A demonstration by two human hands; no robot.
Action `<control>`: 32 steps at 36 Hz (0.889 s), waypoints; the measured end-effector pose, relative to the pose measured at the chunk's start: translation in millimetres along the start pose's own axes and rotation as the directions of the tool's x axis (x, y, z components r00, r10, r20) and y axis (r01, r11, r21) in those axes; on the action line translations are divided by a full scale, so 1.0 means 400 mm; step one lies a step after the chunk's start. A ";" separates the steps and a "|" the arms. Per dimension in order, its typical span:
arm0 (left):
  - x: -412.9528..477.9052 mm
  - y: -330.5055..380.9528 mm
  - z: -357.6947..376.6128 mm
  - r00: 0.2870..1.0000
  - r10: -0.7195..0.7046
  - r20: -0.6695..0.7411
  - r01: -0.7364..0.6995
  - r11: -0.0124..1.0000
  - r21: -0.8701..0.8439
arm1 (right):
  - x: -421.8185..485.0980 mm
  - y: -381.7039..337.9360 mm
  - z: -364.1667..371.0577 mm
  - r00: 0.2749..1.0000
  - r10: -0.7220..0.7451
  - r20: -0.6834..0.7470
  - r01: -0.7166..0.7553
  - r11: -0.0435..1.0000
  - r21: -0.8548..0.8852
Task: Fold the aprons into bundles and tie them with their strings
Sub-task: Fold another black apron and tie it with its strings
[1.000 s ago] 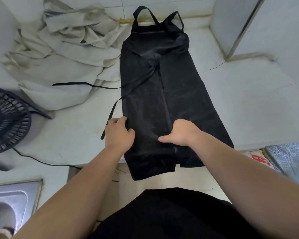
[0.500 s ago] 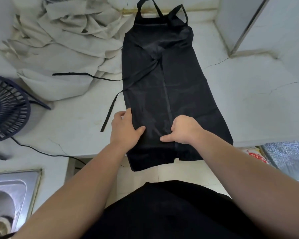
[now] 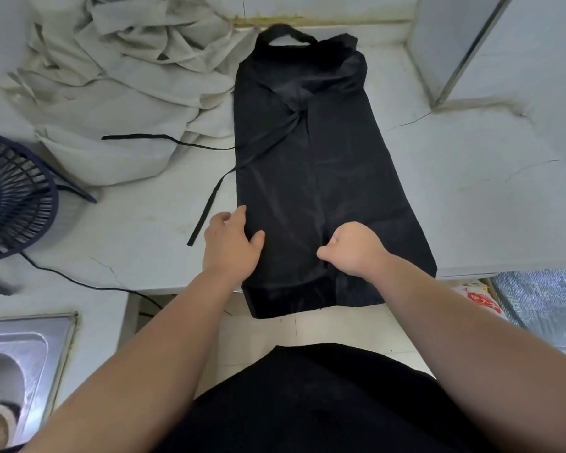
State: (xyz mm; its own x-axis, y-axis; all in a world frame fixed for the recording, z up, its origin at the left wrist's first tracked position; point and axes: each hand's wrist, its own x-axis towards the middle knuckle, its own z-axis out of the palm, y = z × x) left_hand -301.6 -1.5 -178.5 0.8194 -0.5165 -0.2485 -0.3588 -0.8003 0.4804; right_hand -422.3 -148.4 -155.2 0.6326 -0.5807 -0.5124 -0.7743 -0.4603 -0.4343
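Mostly the frame is filled by a pale counter (image 3: 471, 197), scuffed and stained, with hairline cracks running across its right side and near its front edge at the left. A yellowed seam runs along the top of the frame where the counter meets the tiled wall, and a grey upright panel (image 3: 451, 44) stands on the counter at the upper right.

The black apron (image 3: 307, 178) lies lengthwise in the middle of the counter, folded into a long narrow strip. Its neck loop (image 3: 288, 31) is at the top centre and its lower hem hangs over the front edge. One black string (image 3: 164, 139) trails left onto a rumpled heap of beige aprons (image 3: 121, 80) at the upper left. A second string (image 3: 206, 210) lies on the bare counter just left of the apron.

The left hand (image 3: 231, 248) rests flat on the apron's left edge, fingers straight and thumb spread onto the cloth. The right hand (image 3: 356, 253) sits on the apron near its central fold with its fingers curled under. Whether they pinch any cloth is hidden.

At the left edge stands a dark fan (image 3: 13, 197), its cable (image 3: 79, 282) snaking across the counter. A steel sink (image 3: 20, 354) shows at the lower left. Below the counter's edge are pale floor tiles (image 3: 334, 328), a packet with red print (image 3: 481, 302) and a silvery foil-like sheet (image 3: 543, 305) at the right.
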 end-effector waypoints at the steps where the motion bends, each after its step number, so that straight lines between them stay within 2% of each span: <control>1: -0.005 0.000 0.000 0.999 0.030 0.016 -0.032 0.995 0.091 | -0.001 0.002 0.001 1.000 -0.001 -0.010 0.001 1.000 0.009; 4: -0.011 -0.003 0.005 0.991 0.111 0.075 -0.129 0.942 0.310 | -0.002 0.007 -0.001 1.000 -0.002 -0.031 0.003 1.000 0.012; 12: -0.005 -0.024 0.019 0.977 0.089 0.192 -0.176 0.848 0.500 | 0.004 0.013 -0.016 0.999 -0.027 -0.027 0.027 1.000 0.008; 15: -0.008 -0.031 0.019 0.965 0.155 0.212 -0.248 0.805 0.539 | 0.008 0.026 -0.018 0.998 -0.055 0.012 0.055 0.998 0.021; 20: -0.007 -0.033 0.017 0.918 0.237 0.317 -0.378 0.765 0.522 | 0.006 0.029 -0.016 0.992 -0.112 0.057 0.117 0.988 -0.096; 23: 0.013 -0.026 -0.002 0.912 0.282 0.296 -0.397 0.783 0.478 | -0.002 0.019 -0.022 0.994 -0.099 0.049 0.107 0.976 -0.191; 25: 0.035 -0.011 -0.014 0.902 0.345 0.259 -0.426 0.804 0.414 | -0.001 0.008 -0.034 0.990 -0.140 -0.003 0.131 0.932 -0.337; 27: 0.057 0.004 -0.018 0.890 0.378 0.254 -0.448 0.830 0.333 | 0.008 -0.002 -0.047 0.982 -0.186 0.013 0.170 0.865 -0.472; 30: 0.080 0.020 -0.023 0.905 0.343 0.251 -0.398 0.891 0.220 | 0.035 -0.013 -0.062 0.981 -0.162 0.106 0.193 0.869 -0.456; 32: 0.097 0.033 -0.027 0.909 0.344 0.235 -0.403 0.869 0.286 | 0.061 -0.017 -0.075 0.982 -0.152 0.111 0.182 0.909 -0.374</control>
State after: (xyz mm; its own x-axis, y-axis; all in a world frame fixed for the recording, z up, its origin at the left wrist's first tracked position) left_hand -269.6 -28.8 -172.9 0.5164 -0.8166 -0.2580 -0.7699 -0.5746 0.2775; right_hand -402.1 -179.8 -142.7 0.7406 -0.4264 -0.5194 -0.5948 -0.7756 -0.2114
